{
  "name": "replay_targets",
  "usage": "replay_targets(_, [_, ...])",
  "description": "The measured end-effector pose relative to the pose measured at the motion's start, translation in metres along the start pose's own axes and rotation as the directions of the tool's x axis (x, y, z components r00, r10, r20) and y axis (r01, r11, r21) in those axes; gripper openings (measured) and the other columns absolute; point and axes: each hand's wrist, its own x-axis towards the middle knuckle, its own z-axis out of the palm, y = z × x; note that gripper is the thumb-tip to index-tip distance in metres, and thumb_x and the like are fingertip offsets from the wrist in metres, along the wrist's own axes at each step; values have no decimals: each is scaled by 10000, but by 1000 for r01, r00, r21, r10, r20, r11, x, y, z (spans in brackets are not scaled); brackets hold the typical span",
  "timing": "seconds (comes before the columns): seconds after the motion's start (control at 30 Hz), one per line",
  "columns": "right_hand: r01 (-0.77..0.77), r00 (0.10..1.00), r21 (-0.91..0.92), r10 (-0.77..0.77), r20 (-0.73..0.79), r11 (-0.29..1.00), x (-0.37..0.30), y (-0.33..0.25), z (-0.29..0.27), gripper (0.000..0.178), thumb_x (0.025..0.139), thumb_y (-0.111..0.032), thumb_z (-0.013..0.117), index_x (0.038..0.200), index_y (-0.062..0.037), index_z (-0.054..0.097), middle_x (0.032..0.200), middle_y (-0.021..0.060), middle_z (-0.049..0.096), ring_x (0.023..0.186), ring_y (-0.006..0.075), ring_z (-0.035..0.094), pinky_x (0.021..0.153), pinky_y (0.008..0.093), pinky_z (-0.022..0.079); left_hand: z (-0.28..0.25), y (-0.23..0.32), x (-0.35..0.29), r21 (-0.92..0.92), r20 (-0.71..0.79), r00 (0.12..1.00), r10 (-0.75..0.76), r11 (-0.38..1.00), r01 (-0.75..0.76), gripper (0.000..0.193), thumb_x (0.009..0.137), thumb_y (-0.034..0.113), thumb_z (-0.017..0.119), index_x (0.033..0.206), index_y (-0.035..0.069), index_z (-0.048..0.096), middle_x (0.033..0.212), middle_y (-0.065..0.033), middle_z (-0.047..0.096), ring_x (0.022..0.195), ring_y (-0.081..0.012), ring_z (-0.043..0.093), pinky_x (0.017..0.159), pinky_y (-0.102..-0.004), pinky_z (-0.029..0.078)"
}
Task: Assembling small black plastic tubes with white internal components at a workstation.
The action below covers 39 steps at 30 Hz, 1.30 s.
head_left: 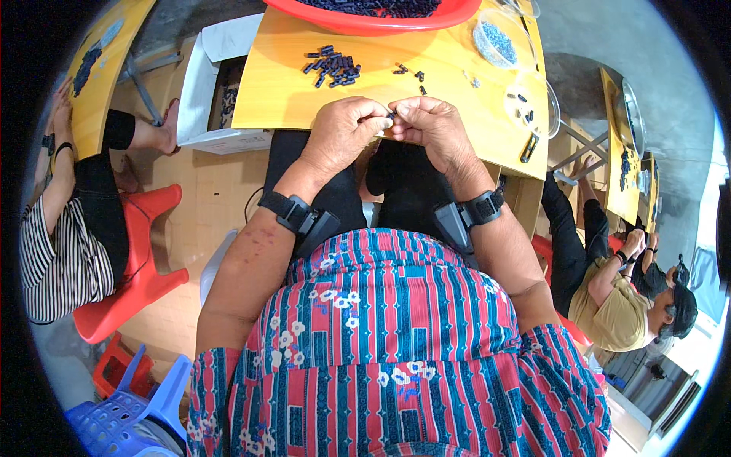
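My left hand [344,131] and my right hand [431,127] meet at the near edge of a yellow wooden table [289,107]. Their fingertips pinch one small dark plastic piece [391,115] between them. A black band sits on each wrist. Just beyond the hands lies a pile of small dark blue pieces [333,66], with a few loose ones [410,72] to its right. A red basin [381,17] full of the same dark pieces stands at the table's far edge.
A clear bowl of blue bits [496,38] and a clear dish with a few pieces [531,110] sit at the right. A white box [209,91] stands left of the table. One person sits on a red stool [129,282] at left; others work at tables on the right.
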Motion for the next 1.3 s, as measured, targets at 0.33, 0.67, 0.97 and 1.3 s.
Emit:
replay_targets(0.33, [-80, 993, -15, 81, 86, 997, 2, -7, 0, 161, 928, -109, 585, 1005, 25, 632, 853, 76, 662, 744, 144, 647, 712, 257, 544, 2, -1, -3, -26, -15, 1000, 8, 1000, -9, 95, 807, 126, 665, 822, 34, 682, 768, -103, 656, 722, -239, 642, 662, -324, 493])
replay_targets(0.67, [-70, 992, 39, 65, 105, 997, 4, -6, -1, 123, 937, -115, 579, 986, -9, 619, 878, 75, 666, 767, 148, 662, 729, 263, 553, 3, 3, -2, -2, -24, 1000, -8, 1000, 8, 95, 822, 82, 660, 863, -3, 663, 773, -95, 652, 713, -175, 633, 661, -294, 487])
replay_targets(0.97, [-49, 991, 70, 39, 130, 996, 5, -1, -2, 111, 932, -116, 593, 978, -19, 620, 886, 75, 668, 783, 154, 667, 734, 272, 552, 7, -4, 1, -110, 27, 988, -151, 982, 153, 113, 839, 69, 664, 922, -8, 661, 790, -48, 672, 746, -94, 621, 662, -264, 497])
replay_targets(1.3, [52, 998, -148, -47, 34, 988, 0, 2, 4, 74, 916, -86, 607, 943, -18, 608, 780, 45, 644, 626, 96, 615, 566, 211, 504, 10, -5, 1, 181, -79, 995, 54, 983, -39, 87, 742, 74, 719, 821, 39, 708, 759, -77, 628, 677, -187, 616, 634, -293, 491])
